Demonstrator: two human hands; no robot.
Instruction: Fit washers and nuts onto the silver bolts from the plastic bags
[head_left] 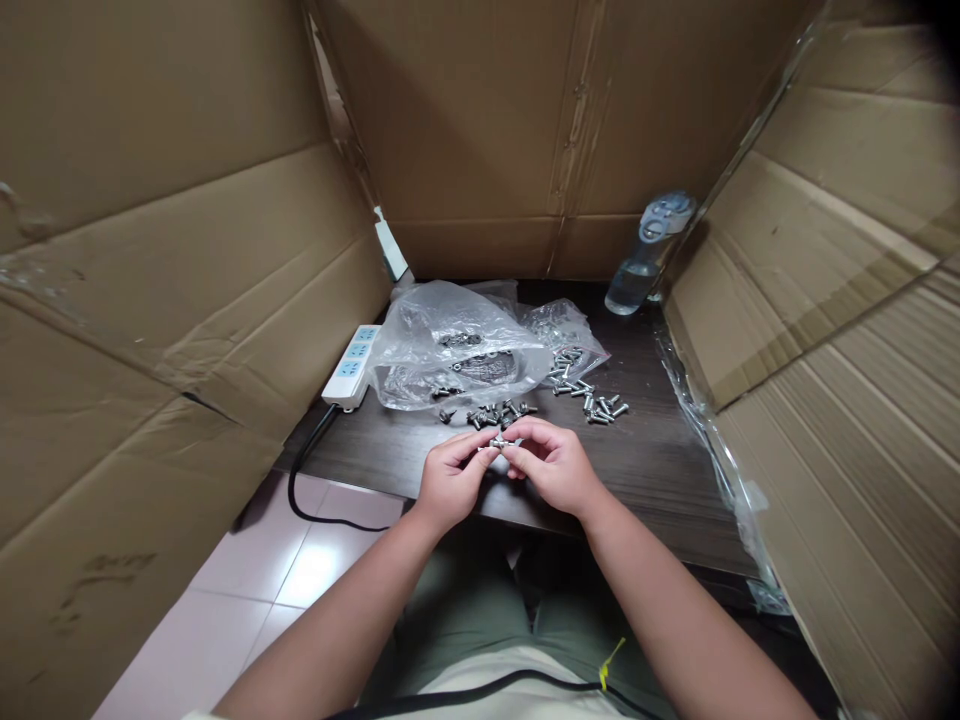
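Observation:
My left hand [456, 478] and my right hand [553, 464] meet near the front edge of the dark table. Both are closed in a pinch on small silvery metal parts [499, 443], which look like screws; the fingertips partly hide them. Just beyond my fingers lies a pile of darker screws [491, 413]. Loose silver screws [600, 408] are scattered to the right of it. Behind the piles, a large open clear plastic bag [420, 345] holds dark metal pieces, and a smaller clear bag [562, 328] with silver screws lies beside it.
Cardboard walls [465, 120] surround the dark wooden table [660, 470]. A white power strip [352, 368] with a black cable [296, 480] sits at the left edge. At the back right stands a clear water bottle [637, 270]. Pink floor tiles [225, 570] show at the lower left.

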